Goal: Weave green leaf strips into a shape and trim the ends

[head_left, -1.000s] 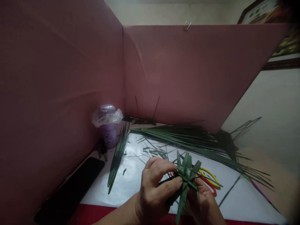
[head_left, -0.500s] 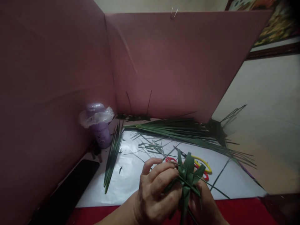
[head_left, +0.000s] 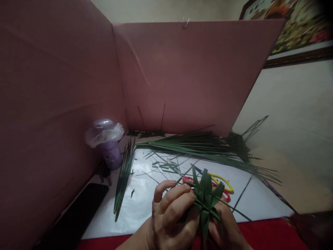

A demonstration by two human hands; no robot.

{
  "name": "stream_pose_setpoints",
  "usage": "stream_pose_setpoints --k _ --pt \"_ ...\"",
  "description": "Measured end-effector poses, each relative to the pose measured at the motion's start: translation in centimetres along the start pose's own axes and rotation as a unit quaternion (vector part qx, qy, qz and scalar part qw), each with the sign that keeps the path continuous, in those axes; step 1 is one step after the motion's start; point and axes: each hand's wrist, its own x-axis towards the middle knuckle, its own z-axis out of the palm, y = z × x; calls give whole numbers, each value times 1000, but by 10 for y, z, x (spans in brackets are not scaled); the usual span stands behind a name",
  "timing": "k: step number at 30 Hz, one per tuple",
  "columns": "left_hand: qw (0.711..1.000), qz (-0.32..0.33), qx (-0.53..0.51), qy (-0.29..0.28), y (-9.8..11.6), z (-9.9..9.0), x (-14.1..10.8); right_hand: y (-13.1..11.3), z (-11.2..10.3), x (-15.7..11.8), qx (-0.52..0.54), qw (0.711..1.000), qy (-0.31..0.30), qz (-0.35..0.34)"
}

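Now the gap between the fingers of the left hand (head_left: 173,211) is narrowed compared with a second ago, and the left side of the folded leaf piece (head_left: 206,190) is pinched by its bunched fingertips. No clear change is noted in the upright blades of the piece, so a shift of grip is judged likelier than a fresh fold. The piece is held above the near edge of the white sheet (head_left: 262,201), right of the middle, and is backed from its right side by the right hand (head_left: 227,220). Red scissor handles (head_left: 186,179) and a yellow handle (head_left: 229,184) are partly covered by the piece and the hands; how many pairs are lying there cannot be settled. The left thumb is hidden, and whether the right fingers are pressed together cannot be told. Both wrists are cut off at the bottom, and the lower blade is lost in shadow.
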Motion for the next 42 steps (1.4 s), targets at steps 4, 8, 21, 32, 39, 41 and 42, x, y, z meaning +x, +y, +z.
stream_pose_setpoints --k 4,8,21,32,39,41,42 --pt "998 -1 13 62 7 2 3 -1 -2 1 26 999 -13 17" --pt "997 -5 24 72 8 3 7 -3 -2 1 59 998 -22 25" --pt "997 67 -9 -34 -9 -7 -3 12 -13 6 102 994 -24 5" --pt "866 -427 -218 143 -27 8 -4 3 -6 3 -14 999 11 -32" --pt "702 -578 -331 254 -49 8 1 -18 -25 5 -73 991 87 -70" --pt "657 -608 -364 257 -51 7 2 -26 -32 12 -201 973 87 -73" --pt "636 -623 -380 249 -52 7 2 -29 -34 18 -286 954 67 -69"
